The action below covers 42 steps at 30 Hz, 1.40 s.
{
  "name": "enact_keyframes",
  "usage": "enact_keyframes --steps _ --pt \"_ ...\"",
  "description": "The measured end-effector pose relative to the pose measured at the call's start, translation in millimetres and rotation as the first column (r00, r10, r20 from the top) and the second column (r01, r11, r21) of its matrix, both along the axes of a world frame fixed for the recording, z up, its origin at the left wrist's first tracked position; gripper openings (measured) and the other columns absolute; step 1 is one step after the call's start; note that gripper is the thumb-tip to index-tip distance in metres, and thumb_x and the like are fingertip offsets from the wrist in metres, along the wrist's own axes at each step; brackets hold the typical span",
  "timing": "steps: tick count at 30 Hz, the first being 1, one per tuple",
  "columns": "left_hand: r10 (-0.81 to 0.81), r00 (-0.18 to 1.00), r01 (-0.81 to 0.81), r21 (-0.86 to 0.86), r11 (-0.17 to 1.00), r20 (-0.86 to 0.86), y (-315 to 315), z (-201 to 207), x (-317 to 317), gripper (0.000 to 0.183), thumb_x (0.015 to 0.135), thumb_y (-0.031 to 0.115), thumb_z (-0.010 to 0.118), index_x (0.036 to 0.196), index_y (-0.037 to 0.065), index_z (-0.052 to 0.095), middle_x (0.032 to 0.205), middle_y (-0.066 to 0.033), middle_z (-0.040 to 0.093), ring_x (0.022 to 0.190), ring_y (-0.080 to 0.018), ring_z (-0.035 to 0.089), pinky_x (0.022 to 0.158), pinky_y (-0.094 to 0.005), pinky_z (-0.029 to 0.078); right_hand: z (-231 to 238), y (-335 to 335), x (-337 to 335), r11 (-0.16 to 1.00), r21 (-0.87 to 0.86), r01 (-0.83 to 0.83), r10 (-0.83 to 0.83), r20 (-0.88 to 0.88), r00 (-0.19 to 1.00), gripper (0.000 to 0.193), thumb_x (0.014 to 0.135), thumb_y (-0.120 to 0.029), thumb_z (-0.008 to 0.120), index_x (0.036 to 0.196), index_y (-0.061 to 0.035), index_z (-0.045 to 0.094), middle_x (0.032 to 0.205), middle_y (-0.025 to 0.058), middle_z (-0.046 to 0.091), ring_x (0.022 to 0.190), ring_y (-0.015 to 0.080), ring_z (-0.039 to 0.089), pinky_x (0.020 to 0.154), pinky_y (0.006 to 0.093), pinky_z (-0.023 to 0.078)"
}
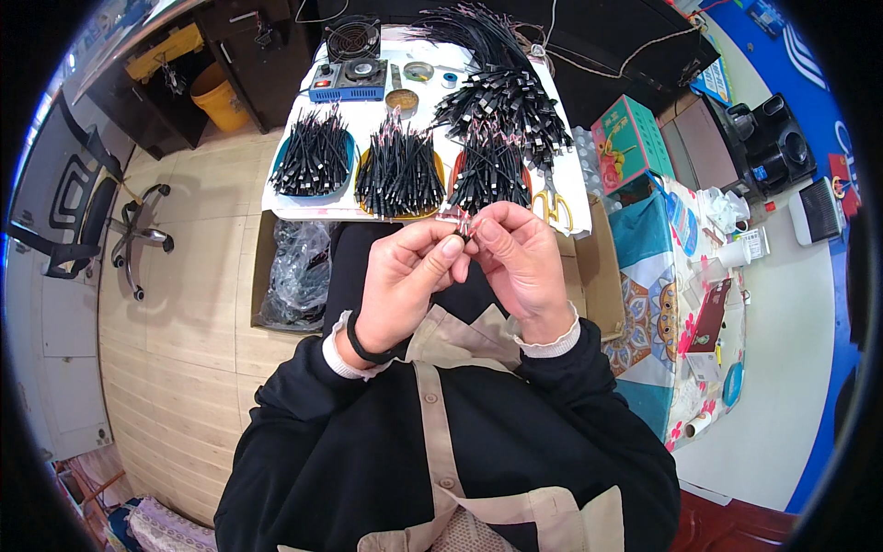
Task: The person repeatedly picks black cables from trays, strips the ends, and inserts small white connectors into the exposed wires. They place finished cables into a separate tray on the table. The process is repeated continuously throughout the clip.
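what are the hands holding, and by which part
The left hand and right hand pinch a thin black cable with reddish-white wires, apparently near its wire end, the rest hidden.

Left of the hands (397,281), a black swivel chair (90,210) stood on a pale, plank-patterned floor (175,313); beyond them, past a white-topped table (308,208), were dark cabinets (244,46); to their right stood a cloth-covered table (641,317).
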<state>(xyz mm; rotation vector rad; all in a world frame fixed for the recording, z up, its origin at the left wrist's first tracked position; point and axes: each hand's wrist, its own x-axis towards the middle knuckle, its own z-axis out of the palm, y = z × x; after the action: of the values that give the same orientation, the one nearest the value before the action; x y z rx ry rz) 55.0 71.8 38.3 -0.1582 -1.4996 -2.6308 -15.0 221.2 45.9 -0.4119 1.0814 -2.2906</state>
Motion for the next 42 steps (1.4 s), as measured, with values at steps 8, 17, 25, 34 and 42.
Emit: enact_keyframes --steps 8,17,25,34,42 --pt "-0.103 0.993 0.101 0.039 0.994 0.057 -3 0 1 0.017 0.099 0.009 0.053 0.100 -0.004 0.064 0.073 -0.0021 0.058 0.056 -0.0020 0.038 0.049 -0.0171 0.025 4 2 2 0.983 -0.078 -0.164 0.171 0.090 0.981 0.016 0.095 -0.011 0.062 0.106 -0.0001 0.060 0.090 0.0062 0.065 0.077 0.0137 0.063 0.074 0.0274 0.053" --pt "-0.223 0.967 0.234 -0.077 0.969 0.124 -13 6 2 0.018 0.098 0.008 0.056 0.103 -0.005 0.066 0.074 -0.0034 0.062 0.057 -0.0012 0.042 0.050 -0.0166 0.029 8 9 -5 0.969 0.105 -0.222 0.219 0.045 0.975 0.018 0.092 -0.017 0.067 0.097 -0.0046 0.056 0.093 0.0016 0.058 0.075 0.0061 0.056 0.066 0.0203 0.046" --pt "-0.168 0.972 0.185 -0.093 0.978 0.162 -16 -5 0 0.019 0.096 0.006 0.058 0.107 -0.006 0.066 0.077 -0.0046 0.065 0.059 -0.0010 0.046 0.051 -0.0156 0.033 -9 0 1 0.975 0.041 -0.217 0.211 0.113 0.971 0.018 0.095 -0.020 0.062 0.095 -0.0070 0.050 0.091 0.0029 0.055 0.073 0.0099 0.057 0.064 0.0228 0.047" --pt "-0.097 0.985 0.126 -0.209 0.970 0.144 -21 -9 -4 0.017 0.096 0.010 0.061 0.102 -0.003 0.069 0.072 -0.0010 0.063 0.055 -0.0001 0.043 0.049 -0.0161 0.031 -14 -2 -9 0.961 0.275 0.011 0.038 -0.172 0.984 0.020 0.100 -0.025 0.056 0.097 -0.0068 0.048 0.087 0.0013 0.055 0.069 0.0064 0.049 0.062 0.0197 0.040" --pt "-0.150 0.967 0.192 -0.208 0.959 0.204 -23 -4 2 0.017 0.096 0.012 0.061 0.096 -0.003 0.070 0.069 0.0003 0.062 0.062 -0.0022 0.053 0.053 -0.0178 0.040 7 8 -1 0.745 0.572 0.344 0.234 -0.707 0.668 0.027 0.095 -0.017 0.063 0.075 -0.0008 0.056 0.062 0.0007 0.050 0.055 0.0058 0.041 0.048 0.0248 0.033"
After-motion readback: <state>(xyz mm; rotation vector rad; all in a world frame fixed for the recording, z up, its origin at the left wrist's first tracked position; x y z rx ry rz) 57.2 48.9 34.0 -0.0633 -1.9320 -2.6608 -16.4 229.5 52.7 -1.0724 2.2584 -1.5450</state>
